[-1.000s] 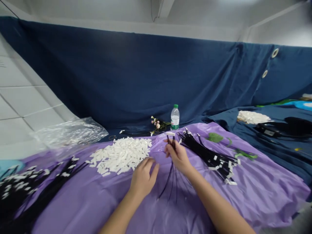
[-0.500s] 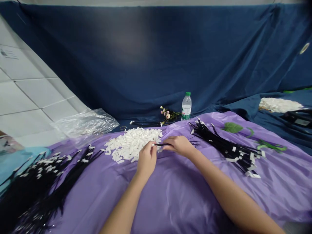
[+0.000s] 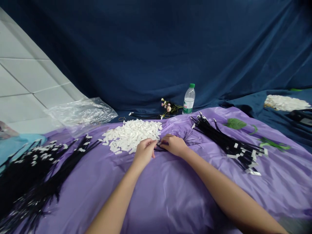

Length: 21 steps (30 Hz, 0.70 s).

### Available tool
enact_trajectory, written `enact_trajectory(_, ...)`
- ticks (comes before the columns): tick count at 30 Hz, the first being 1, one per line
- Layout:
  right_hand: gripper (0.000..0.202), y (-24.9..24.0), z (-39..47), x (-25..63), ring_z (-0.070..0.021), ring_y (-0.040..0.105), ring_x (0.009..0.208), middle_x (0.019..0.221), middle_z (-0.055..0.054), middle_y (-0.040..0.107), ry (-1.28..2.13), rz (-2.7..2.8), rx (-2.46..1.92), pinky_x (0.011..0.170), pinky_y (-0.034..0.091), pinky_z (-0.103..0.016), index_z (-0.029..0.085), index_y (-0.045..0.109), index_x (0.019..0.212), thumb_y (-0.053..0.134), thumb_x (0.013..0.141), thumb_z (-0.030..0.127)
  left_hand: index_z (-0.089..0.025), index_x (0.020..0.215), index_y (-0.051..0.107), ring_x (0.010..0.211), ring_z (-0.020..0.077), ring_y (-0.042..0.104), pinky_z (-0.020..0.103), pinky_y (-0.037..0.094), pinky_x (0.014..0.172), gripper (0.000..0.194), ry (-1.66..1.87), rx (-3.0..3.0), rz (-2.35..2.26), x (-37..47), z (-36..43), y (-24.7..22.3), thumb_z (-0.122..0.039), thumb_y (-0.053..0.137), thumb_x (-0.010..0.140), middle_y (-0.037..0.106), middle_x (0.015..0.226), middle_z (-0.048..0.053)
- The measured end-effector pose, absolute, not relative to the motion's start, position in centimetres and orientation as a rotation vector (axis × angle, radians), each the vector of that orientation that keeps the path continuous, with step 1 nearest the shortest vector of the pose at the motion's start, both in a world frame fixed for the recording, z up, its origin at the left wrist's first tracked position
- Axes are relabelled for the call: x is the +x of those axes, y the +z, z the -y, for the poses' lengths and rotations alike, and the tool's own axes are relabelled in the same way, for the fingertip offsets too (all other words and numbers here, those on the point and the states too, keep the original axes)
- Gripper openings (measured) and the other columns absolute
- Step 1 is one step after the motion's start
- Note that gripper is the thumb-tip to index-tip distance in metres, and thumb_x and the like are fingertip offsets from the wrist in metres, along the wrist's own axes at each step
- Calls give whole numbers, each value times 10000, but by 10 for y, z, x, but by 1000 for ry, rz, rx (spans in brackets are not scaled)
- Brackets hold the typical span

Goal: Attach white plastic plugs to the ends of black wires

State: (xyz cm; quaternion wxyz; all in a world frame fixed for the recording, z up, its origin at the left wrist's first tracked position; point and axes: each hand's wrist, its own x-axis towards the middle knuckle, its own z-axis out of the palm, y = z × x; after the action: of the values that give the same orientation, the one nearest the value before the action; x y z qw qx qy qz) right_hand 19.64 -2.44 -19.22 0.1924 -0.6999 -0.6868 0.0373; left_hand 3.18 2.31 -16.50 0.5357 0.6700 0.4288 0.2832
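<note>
At far left on the purple-covered surface (image 3: 158, 198), black cords (image 3: 24, 175) tipped with white pieces lie in a dense spread, a slimmer bunch (image 3: 70, 165) angled along their right side. Behind them, a crumpled clear plastic bag (image 3: 84, 112) rests near the white tiled wall (image 3: 26, 76). Next comes a loose heap of small white pieces (image 3: 133, 134), and at its near right edge is my left hand (image 3: 145, 151), its fingers bent in toward the thumb; whether they grip anything I cannot tell. Just beside it, my right hand (image 3: 174, 145) curls nearly closed over a few thin black strands (image 3: 192, 139), which show between my two hands and fan out past my right knuckles, low over the purple. Beyond my hands, small pink flowers (image 3: 168, 106) lie near an upright green-capped bottle (image 3: 189, 100) before a navy curtain (image 3: 156, 48). To the right, another bundle of black cords (image 3: 219, 138) stretches diagonally, white pieces at both ends, near a green leaf (image 3: 235, 123). At far right sits a second white pile (image 3: 286, 102).
</note>
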Motion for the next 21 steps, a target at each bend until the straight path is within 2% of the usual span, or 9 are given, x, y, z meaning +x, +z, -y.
enact_trajectory(4,186,-193,21,195,-172,642,869,1006,-2,673,111,1919,-1993,582,351,-232,265,658,951,566,902,419,-184,612,508,336,125,461,213,344,420,278,640,1457,-1035,34,-24,-166,-419,544,756,420,334,-39)
enact_trajectory(7,192,-194,21,194,-164,645,835,968,-7,677,115,1914,-2000,572,340,-235,249,645,911,528,929,400,-182,653,510,346,127,469,219,388,424,260,620,1342,-1054,35,-25,-164,-423,537,749,434,361,-41)
enact_trajectory(11,173,-192,26,194,-173,654,805,994,-17,689,79,1840,-2008,566,327,-246,236,597,999,475,959,352,-167,730,544,387,118,488,230,454,472,275,600,1214,-1082,32,-28,-161,-440,533,761,453,404,-42)
enact_trajectory(18,180,-188,42,203,-180,662,721,944,-10,715,17,1684,-1943,571,325,-261,224,551,1024,438,973,355,-158,782,575,424,98,487,217,444,496,302,562,1093,-1028,29,-30,-161,-458,543,762,467,483,-38)
enact_trajectory(21,165,-188,46,206,-173,657,700,937,-1,716,18,1667,-1868,571,329,-262,223,548,1017,457,962,348,-152,854,615,463,100,519,227,448,511,283,550,1097,-991,30,-27,-160,-405,569,734,529,587,-20)
